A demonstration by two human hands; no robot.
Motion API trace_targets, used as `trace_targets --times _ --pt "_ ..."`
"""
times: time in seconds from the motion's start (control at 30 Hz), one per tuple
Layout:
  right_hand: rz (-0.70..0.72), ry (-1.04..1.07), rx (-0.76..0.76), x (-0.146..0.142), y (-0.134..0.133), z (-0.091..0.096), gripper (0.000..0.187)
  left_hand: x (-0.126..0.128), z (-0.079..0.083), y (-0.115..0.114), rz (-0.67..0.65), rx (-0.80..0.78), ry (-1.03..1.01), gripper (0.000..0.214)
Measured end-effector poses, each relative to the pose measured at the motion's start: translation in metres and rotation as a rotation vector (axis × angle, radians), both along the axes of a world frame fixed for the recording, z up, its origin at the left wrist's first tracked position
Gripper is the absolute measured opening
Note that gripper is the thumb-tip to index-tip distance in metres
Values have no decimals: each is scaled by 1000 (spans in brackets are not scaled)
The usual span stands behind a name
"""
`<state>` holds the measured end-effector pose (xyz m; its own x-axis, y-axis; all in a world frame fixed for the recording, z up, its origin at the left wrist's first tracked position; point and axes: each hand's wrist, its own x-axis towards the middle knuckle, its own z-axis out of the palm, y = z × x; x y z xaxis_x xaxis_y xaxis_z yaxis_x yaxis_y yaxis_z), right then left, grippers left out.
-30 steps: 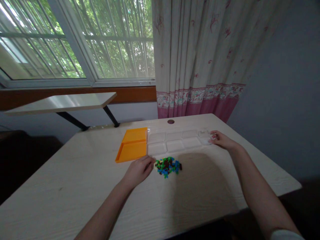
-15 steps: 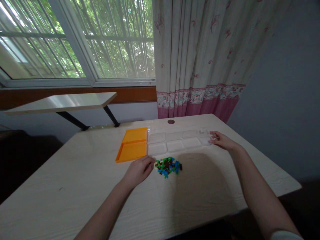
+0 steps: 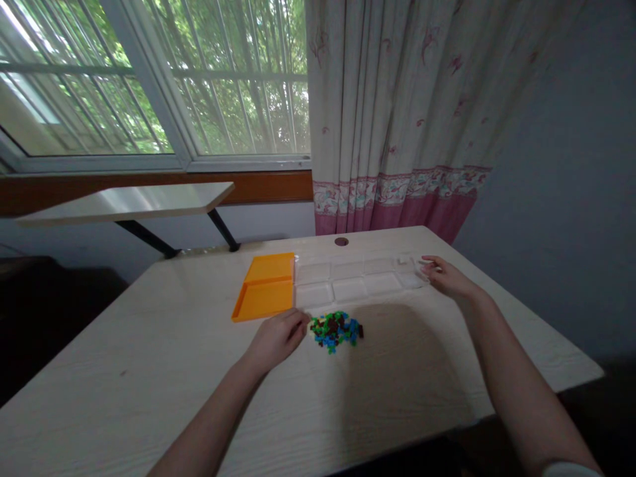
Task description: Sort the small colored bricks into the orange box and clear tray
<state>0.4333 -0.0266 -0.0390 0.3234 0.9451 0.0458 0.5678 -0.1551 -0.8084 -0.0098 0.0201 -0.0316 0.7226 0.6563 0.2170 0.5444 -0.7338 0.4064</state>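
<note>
A heap of small building-block pieces (image 3: 336, 329), green, blue, brown and some pale, lies on the table. My left hand (image 3: 279, 339) rests at the heap's left edge, its fingers curled together; what they hold, if anything, is hidden. Behind the heap stretches a clear plastic compartment tray (image 3: 349, 289). Beyond the tray's right end is my right hand (image 3: 450, 277), thumb and fingers apart, with nothing visible in it. Small whitish bits show in the tray's right-hand compartments, too faint to name. An orange plastic case (image 3: 263, 301) lies opened flat, left of the tray.
The pale wooden table (image 3: 163, 371) has a round brown cable hole (image 3: 341, 242) near its back edge. A raised shelf (image 3: 149, 199) on black legs stands at the back left. A curtain (image 3: 397, 132) and a barred window (image 3: 238, 86) are behind the table.
My right hand has drawn slightly to the right, and its fingers have parted at the tray's end. My left hand stays beside the heap. The view has shifted a little.
</note>
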Motion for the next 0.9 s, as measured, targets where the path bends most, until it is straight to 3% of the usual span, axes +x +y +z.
trace_targets --times 0.13,0.3,0.43,0.63,0.8,0.9 --pt "15 -34 -6 3 -1 -2 47 0 -1 0 -1 1 -6 21" --pt "-9 -149 122 -8 3 9 38 0 1 0 -1 9 19 20" --pt "283 -170 139 -60 6 29 32 0 1 -1 -4 7 18 20" --pt "696 -269 -74 -148 -5 35 19 0 1 -2 -3 9 4 20" --pt "704 -385 -215 -169 -12 26 42 1 1 -3 -15 32 30 19" --pt "689 -425 -229 -170 -13 26 38 1 1 -3 -16 42 41 19"
